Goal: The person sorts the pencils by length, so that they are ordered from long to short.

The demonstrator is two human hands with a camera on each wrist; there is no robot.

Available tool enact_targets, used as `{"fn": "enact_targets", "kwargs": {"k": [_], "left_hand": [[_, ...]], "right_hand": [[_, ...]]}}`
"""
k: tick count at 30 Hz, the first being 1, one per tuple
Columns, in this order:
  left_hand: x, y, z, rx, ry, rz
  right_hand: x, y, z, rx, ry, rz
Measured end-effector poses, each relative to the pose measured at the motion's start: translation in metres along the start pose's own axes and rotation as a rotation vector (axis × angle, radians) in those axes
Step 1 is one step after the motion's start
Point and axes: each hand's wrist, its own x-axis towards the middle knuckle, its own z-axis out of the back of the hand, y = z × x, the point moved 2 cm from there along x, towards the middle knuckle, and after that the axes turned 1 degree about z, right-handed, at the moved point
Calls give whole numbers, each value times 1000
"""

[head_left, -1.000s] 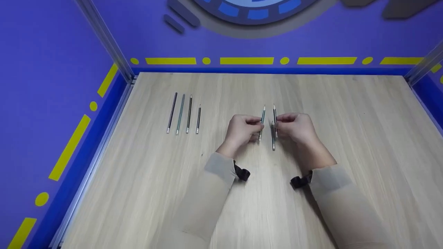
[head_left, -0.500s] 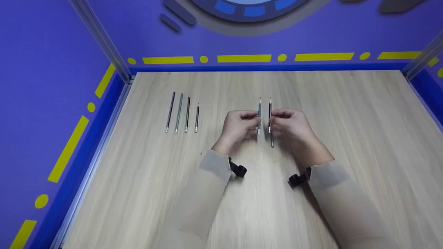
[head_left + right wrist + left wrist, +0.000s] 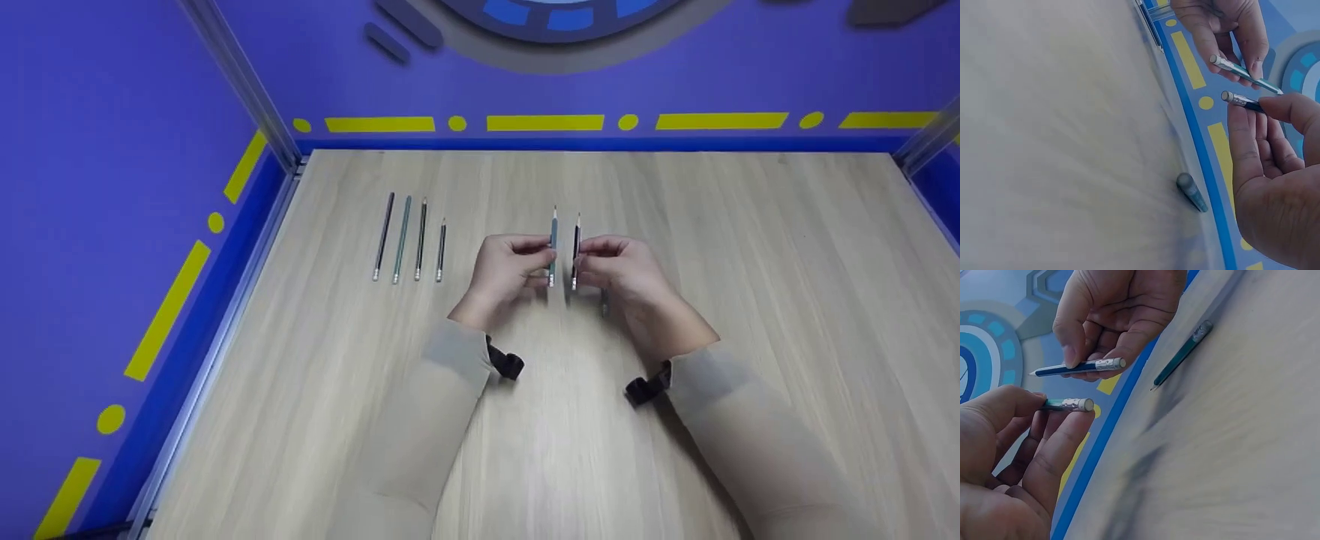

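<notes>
My left hand pinches a green pencil between thumb and fingers, its point toward the back wall and its white eraser toward me. Close to its right, my right hand pinches a dark blue pencil in the same direction. A small gap separates the two pencils, held side by side above the table. Below them lies a short green pencil with a silver end, mostly hidden under my right hand in the head view.
Several pencils lie in a row at the left of the wooden table: a dark purple one, a green one, a black one and a shorter dark one. Blue walls with yellow marks enclose the table.
Both hands have shifted slightly left and away from me, with their pencils turned more parallel. The short green pencil on the table is now more covered by the right hand.
</notes>
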Motion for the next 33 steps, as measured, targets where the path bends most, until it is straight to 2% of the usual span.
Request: {"fn": "enact_targets", "kwargs": {"k": [14, 23, 28, 33], "left_hand": [[-4, -1, 18, -40, -15, 25], [-5, -8, 38, 7, -30, 1], [-6, -11, 52, 64, -44, -10], [-6, -13, 65, 93, -73, 12]], "right_hand": [[11, 3, -23, -45, 37, -19], [21, 7, -46, -53, 54, -3], [26, 7, -60, -137, 58, -24], [33, 7, -70, -175, 52, -40]]}}
